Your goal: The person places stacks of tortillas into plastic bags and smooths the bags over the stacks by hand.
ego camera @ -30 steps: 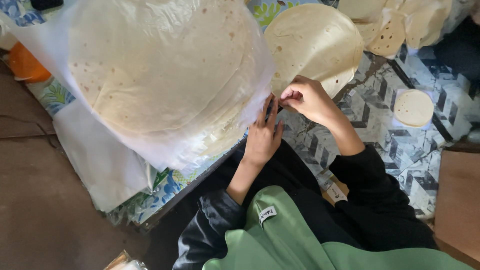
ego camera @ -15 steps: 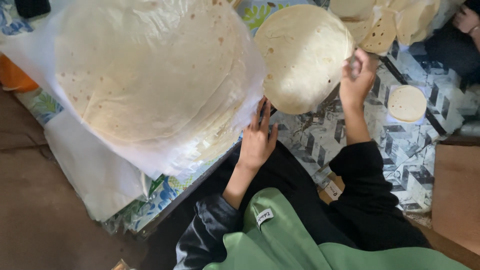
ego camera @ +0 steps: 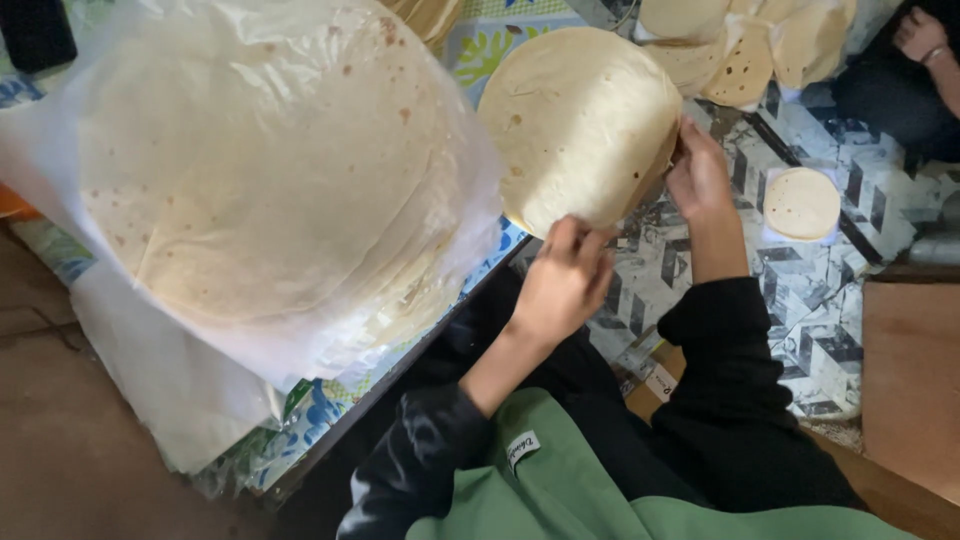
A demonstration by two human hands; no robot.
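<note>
A round pale flatbread (ego camera: 575, 125) with a few brown spots is lifted and tilted in the upper middle of the head view. My left hand (ego camera: 565, 280) pinches its lower edge. My right hand (ego camera: 698, 170) grips its right edge. To the left lies a large stack of flatbreads (ego camera: 270, 170) under a clear plastic sheet, on a low table with a patterned cloth (ego camera: 300, 420). Both my sleeves are black, above a green garment.
More flatbreads (ego camera: 745, 40) lie at the top right on a patterned floor covering (ego camera: 800, 310). A small round dough disc (ego camera: 802, 203) lies to the right. Another person's hand (ego camera: 922, 35) shows at the top right corner. A white cloth (ego camera: 150, 380) hangs below the stack.
My right hand moved up from beside the left one to the flatbread's right edge. My left hand has since risen from the table edge and taken hold of the flatbread's lower edge.
</note>
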